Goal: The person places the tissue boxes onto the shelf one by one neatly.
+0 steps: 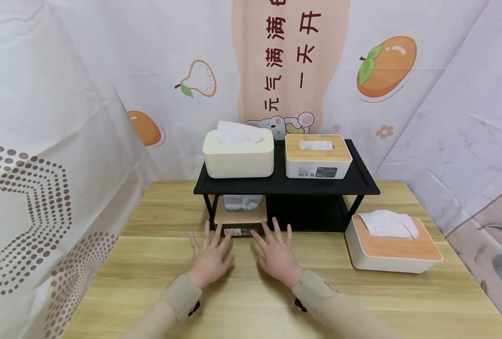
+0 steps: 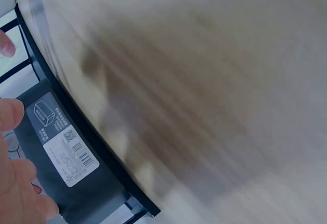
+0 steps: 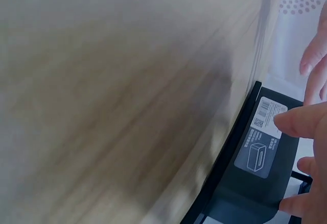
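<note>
Both my left hand (image 1: 210, 264) and right hand (image 1: 279, 259) are spread. Uneven pulling might jam the lower box (image 1: 236, 216) against the rack (image 1: 289, 186).

High over the near side, I'd say, the head camera looks forward and down, back far enough to catch the whole black rack (image 1: 279, 165) and much of the surface (image 1: 255, 301). The two wrist cameras look from much closer, tilted; both share the label (image 2: 66, 142) on the dark box (image 2: 92, 193), which the head view shows small.
</note>
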Demonstrator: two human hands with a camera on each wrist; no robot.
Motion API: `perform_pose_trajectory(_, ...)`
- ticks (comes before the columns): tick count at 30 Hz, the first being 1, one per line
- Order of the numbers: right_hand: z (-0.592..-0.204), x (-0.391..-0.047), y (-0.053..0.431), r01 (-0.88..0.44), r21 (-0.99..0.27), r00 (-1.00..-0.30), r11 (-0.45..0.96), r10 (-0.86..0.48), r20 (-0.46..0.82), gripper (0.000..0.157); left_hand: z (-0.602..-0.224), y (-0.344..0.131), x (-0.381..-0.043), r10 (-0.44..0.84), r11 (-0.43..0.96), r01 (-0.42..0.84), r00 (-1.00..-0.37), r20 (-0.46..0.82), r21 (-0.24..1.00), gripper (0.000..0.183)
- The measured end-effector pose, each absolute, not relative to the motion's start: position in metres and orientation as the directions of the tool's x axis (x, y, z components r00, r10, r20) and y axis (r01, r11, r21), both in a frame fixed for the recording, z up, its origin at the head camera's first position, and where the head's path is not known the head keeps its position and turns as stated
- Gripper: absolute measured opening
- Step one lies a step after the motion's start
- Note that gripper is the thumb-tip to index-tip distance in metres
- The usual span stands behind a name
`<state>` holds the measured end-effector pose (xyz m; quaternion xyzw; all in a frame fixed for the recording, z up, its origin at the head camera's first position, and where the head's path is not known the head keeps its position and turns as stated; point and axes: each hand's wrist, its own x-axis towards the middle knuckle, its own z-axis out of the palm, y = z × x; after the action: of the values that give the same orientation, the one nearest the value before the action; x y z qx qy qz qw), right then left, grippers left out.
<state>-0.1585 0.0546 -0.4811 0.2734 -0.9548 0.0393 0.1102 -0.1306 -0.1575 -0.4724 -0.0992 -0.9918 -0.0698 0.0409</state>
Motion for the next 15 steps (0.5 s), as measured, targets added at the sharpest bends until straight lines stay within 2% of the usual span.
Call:
perform_pose_trajectory(6, -0.480, -0.171, 0.055, -0.514, -0.019, -0.837, 0.858, -0.496, 0.229, 0.070, -0.468, -0.157, -0.140, 0.177, 0.975, 0.182, -0.983, 0.054, 0.125, 0.066)
perform_pose_trajectory(15, -0.477, -0.187, 0.050, -0.502, 0.012, -0.843, 0.865, -0.493, 0.217, 0.061, -0.469, -0.155, -0.157, 0.155, 0.970, 0.154, -0.988, 0.012, 0.190, 0.070)
